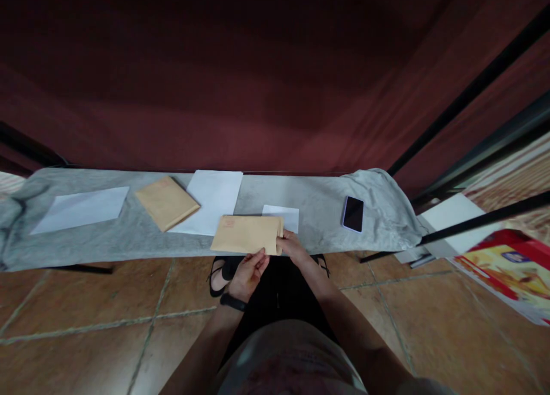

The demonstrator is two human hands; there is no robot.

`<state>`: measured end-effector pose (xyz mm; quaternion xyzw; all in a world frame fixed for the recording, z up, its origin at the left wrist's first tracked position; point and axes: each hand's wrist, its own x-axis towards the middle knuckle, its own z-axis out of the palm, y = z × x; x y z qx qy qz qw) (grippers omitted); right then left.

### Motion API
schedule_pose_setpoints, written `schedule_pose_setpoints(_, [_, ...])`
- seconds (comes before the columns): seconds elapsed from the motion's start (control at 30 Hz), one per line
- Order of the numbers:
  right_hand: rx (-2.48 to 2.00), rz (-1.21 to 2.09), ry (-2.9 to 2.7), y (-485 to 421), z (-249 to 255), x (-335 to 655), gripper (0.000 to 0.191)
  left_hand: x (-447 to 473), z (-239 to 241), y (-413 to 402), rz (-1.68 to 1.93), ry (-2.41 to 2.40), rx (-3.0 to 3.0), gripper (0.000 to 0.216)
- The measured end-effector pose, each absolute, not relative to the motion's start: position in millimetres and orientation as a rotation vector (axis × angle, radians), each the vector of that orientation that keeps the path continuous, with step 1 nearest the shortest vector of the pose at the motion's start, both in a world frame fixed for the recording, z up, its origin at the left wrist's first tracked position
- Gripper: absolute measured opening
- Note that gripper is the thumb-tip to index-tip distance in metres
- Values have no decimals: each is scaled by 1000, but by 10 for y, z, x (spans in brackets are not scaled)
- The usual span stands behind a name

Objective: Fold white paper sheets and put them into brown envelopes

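A tan paper envelope with faint red print at its upper left is held over the table's near edge. My left hand, with a dark band on the wrist, pinches its lower edge. At the right end, my right hand is closed on the envelope by its folded or open end; some of its fingers are hidden there. Just behind the envelope lies a small white paper. Left of that, a larger white sheet is partly covered by the held envelope and by a second tan envelope.
A grey cloth covers the long narrow table. Another white sheet lies at its left, a phone at its right. A dark red panel stands behind. A red and yellow box is beyond the right end.
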<state>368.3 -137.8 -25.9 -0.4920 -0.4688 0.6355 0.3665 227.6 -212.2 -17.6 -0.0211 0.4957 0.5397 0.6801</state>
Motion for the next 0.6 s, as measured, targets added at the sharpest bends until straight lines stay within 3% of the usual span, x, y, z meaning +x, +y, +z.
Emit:
schedule_pose_setpoints(0.13, [-1427,1236,-1418,-1381,-232,3857,16,2262,-107,-2294,1098,1491,879,26])
schedule_pose_setpoints(0.3, [-1242,1400,-1421,-1516,-163,4069,28,2081,218,-2114,715,1734,2303,90])
schedule_pose_setpoints(0.43, [-1028,1580,-1431,-1589,-74,4177,36,2042,346,-1863,437,1591,2632,114])
schedule_pose_setpoints(0.6, [-1008,1678,-1475,-1645,44,4301,38,2122,370,-1838,401,1430,2755,107])
